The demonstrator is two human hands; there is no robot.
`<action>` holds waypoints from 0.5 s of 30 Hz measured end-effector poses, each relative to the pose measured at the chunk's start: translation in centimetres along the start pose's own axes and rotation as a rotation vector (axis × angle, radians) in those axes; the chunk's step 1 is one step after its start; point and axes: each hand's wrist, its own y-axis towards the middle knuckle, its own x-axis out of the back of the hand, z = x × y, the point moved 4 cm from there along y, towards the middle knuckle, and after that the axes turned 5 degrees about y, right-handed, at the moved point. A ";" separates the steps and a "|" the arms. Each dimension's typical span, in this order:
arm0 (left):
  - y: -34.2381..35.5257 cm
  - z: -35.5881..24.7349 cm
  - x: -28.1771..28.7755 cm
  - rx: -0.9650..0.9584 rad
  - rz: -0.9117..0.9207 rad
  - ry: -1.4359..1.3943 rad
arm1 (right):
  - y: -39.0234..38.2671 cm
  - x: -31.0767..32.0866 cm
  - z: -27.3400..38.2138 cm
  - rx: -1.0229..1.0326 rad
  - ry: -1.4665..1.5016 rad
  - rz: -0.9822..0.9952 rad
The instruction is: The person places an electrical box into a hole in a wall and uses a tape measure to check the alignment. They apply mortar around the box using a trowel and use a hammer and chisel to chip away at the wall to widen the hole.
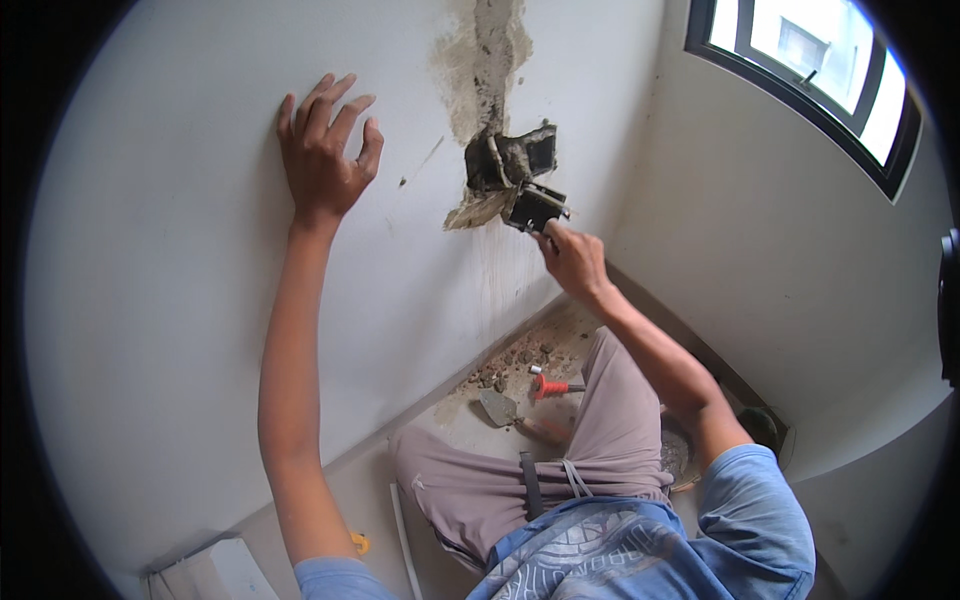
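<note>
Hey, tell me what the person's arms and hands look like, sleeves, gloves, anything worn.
Short light-blue sleeves end above the elbows, leaving both forearms bare. The left hand and right hand are ungloved; no watch or bracelet shows.

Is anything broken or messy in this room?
Yes. The white wall looks damaged: a rough groove runs down it to a ragged hole, unlike the smooth parts. Bits of rubble lie scattered on the floor below.
</note>
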 end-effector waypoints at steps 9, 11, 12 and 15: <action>-9.8 -12.5 -6.8 0.643 0.652 -0.697 | -7.2 -8.2 -2.3 -0.185 0.256 -0.203; -13.8 -14.3 -9.8 0.711 0.842 -0.671 | -6.9 -7.6 -1.1 -0.183 0.308 -0.231; -15.6 -14.9 -11.2 0.745 0.973 -0.695 | -6.4 -7.1 -0.4 -0.177 0.316 -0.221; -18.9 -16.3 -13.8 1.098 1.024 -1.134 | -5.5 -4.7 1.4 -0.169 0.336 -0.178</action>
